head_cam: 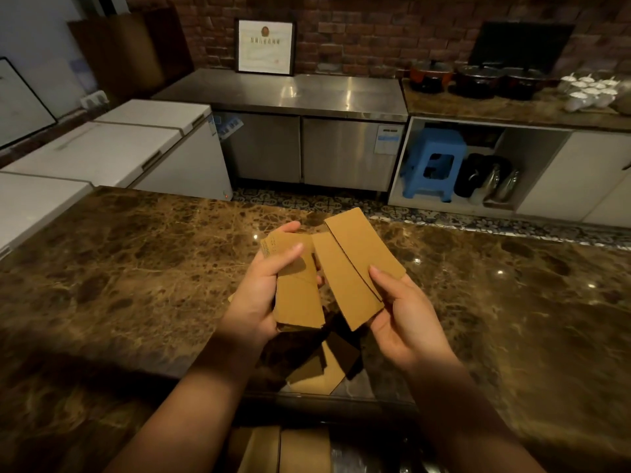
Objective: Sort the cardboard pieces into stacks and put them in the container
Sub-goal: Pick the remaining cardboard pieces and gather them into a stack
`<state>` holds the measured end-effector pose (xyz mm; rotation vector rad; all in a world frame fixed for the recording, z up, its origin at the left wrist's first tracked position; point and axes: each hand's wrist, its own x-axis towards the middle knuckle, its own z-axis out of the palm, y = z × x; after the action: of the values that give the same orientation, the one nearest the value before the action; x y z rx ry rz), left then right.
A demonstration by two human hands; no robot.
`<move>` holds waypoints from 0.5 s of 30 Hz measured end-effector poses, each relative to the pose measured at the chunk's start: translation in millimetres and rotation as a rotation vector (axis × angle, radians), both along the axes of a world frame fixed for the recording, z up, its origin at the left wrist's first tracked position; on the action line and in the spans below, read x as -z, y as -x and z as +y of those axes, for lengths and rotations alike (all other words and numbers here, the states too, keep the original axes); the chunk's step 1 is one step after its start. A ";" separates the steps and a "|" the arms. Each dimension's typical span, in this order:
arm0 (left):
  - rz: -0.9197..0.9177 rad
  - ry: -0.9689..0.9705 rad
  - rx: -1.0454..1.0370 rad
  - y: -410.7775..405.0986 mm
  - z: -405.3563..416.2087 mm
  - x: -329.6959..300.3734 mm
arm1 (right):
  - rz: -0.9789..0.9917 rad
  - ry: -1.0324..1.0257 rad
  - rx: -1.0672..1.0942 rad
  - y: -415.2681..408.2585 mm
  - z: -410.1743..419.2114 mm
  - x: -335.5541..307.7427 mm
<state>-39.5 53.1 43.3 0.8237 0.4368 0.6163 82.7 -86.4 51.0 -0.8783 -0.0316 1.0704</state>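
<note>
Marble table (136,268) spreads wide and bare left and right. Above its near edge, left hand (259,295) grips a cardboard stack (298,295); right hand (403,319) pinches two cardboard pieces (355,268). More cardboard, perhaps boxed, lies dim below.

Both forearms bare — no sleeves, left hand (257,295) and right hand (406,322) ungloved.

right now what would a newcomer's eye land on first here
The two hands at centre: the left hand holds a stack of cardboard pieces, the right hand holds a longer cardboard piece beside it. Both hang over a glossy brown marble counter. Behind, a bright blue stool sits under a counter.
</note>
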 end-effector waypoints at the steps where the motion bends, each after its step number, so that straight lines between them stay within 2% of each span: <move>1: 0.023 -0.021 -0.007 0.4 0.2 1.6 | -0.015 0.018 0.023 0.7 0.6 -1.1; 6: 0.039 0.003 -0.044 -0.9 -2.9 4.4 | -0.121 0.108 0.149 3.5 1.0 -5.4; 7: 0.043 0.004 -0.049 -2.3 -3.8 4.8 | -0.194 0.136 0.190 4.1 1.1 -5.5; 10: 0.036 -0.010 -0.064 -8.1 -6.7 4.1 | -0.581 0.156 0.288 9.0 2.6 -6.4; 12: 0.039 -0.006 -0.082 -11.7 -10.2 4.2 | -0.787 0.162 0.282 18.1 0.9 -4.3; 14: 0.039 0.017 -0.071 -15.5 -12.7 4.3 | -0.863 0.122 0.197 27.8 1.3 0.0; 15: 0.043 0.040 -0.059 -16.9 -13.7 4.7 | -0.835 0.073 0.154 31.9 3.3 1.7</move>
<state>-22.6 39.4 38.6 0.7890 0.5124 0.6439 50.9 -83.2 49.3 -1.3201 -0.6134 0.5055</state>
